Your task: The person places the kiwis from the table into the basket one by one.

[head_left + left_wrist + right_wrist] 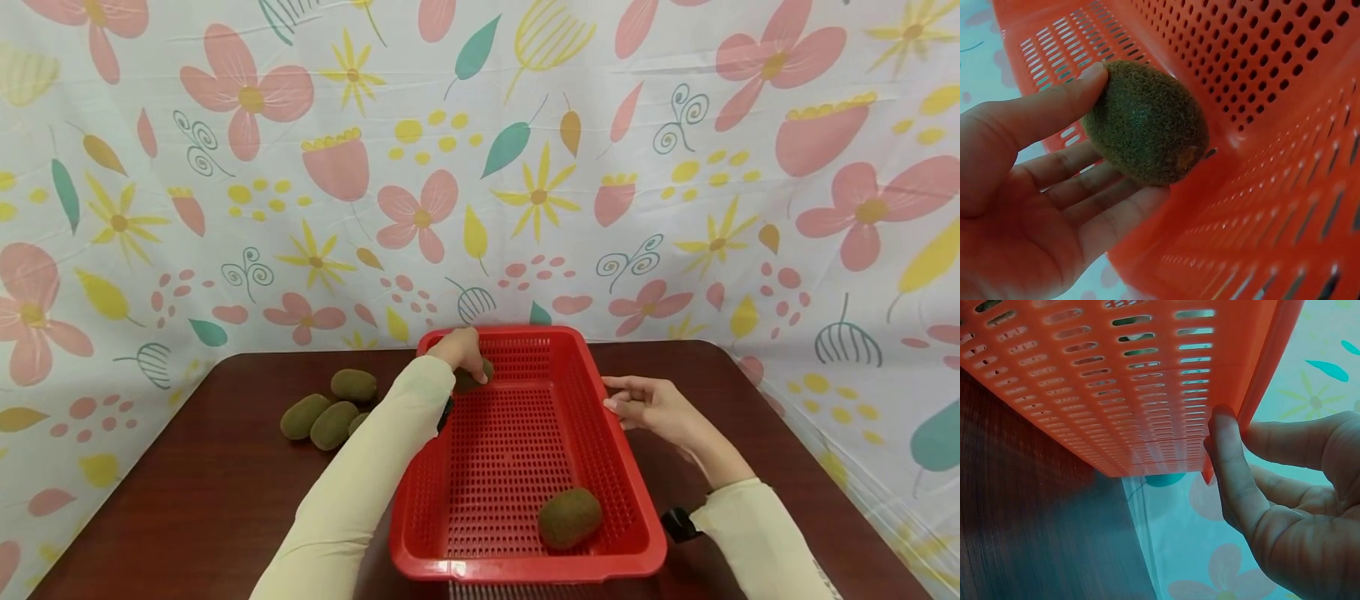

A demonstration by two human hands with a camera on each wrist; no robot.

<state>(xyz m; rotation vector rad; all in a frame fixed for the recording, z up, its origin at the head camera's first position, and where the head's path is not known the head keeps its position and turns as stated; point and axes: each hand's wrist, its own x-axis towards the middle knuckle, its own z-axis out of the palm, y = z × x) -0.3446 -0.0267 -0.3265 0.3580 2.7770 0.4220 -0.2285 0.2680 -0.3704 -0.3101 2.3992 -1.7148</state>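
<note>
Dark tabletop (150, 500) underlies the red basket (510, 446), whose rim the right hand (658, 408) pinches, while inside, clasped between the left hand's (463, 350) thumb and fingers, a kiwi (1147, 122) might roll if fingertips loosen.

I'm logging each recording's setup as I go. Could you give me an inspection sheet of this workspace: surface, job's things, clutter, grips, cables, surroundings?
Surface: dark brown table, glossy.
Job's things: red basket with one lying kiwifruit in its near right corner; held kiwifruit inside its far left corner; at least four loose kiwifruit on the table to its left, one partly hidden by the left sleeve.
Clutter: nothing seen.
Grips: left grip holds a kiwifruit; right grip holds the basket's right rim.
Cables: nothing seen.
Surroundings: floral backdrop behind the table.
</note>
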